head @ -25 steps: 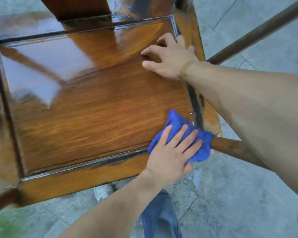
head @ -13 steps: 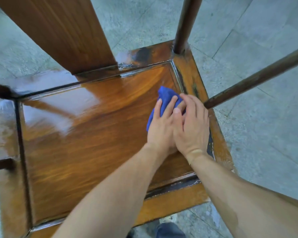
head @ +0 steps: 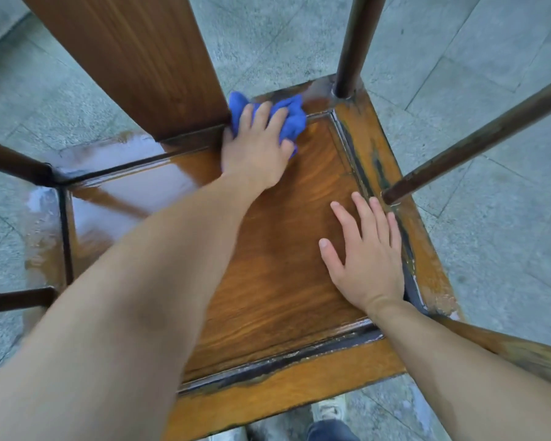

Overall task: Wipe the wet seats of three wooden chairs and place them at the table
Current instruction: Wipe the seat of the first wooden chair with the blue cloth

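Wiping first seat (head: pixel 277 249): left hand (head: pixel 255 154) pressing cloth (head: pixel 287 119) into back corner beside splat (head: pixel 131 58); right hand (head: pixel 366 256) flat, spread, empty. Next, probably: sweeping left across pooled water (head: pixel 124 198).

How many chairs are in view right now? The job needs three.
1. A single wooden chair fills the frame; the left hand presses a blue cloth into its back corner while the right hand rests flat on the seat. Others may sit out of view.
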### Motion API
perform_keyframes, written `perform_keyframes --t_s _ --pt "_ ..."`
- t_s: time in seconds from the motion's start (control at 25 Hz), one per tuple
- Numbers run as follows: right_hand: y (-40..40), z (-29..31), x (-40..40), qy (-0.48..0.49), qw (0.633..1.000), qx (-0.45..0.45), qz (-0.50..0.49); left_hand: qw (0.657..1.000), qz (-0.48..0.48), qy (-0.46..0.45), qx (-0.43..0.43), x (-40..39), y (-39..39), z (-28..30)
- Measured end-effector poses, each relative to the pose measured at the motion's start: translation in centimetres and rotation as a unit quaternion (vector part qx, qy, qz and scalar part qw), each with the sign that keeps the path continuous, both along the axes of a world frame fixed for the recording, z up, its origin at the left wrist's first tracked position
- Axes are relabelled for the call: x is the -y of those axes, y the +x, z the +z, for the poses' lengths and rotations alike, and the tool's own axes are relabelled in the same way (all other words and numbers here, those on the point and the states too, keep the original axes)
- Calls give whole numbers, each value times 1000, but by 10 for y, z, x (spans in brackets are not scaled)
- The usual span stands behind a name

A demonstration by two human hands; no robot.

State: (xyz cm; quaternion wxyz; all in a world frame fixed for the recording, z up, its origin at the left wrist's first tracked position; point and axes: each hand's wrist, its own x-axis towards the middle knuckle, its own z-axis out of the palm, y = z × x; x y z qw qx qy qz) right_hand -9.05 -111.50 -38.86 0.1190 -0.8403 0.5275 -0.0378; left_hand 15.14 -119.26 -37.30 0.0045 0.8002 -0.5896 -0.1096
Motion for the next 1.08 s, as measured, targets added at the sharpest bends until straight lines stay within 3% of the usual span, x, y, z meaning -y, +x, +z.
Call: perform_keyframes --t_s 0.12,0.32,0.48,0.6,0.72,0.96,1.08 --pt "-3 0 2 4 1000 -8 -1 999 33 -28 -1 -80 31 0" --pt "-1 8 4 45 999 -19 13 965 259 40 21 -239 107 9" --pt "2 15 3 45 997 -54 12 970 227 81 26 -300 91 13" --pt "6 16 2 26 997 -66 15 995 76 55 15 -276 31 11" --pt "3 12 2 7 998 -54 17 999 -44 12 16 -211 -19 0" --pt "0 7 -2 -16 999 -39 17 999 -43 -18 8 -11 -43 -8" --pt "-1 2 3 -22 999 -37 18 999 44 -21 6 67 -44 -12"
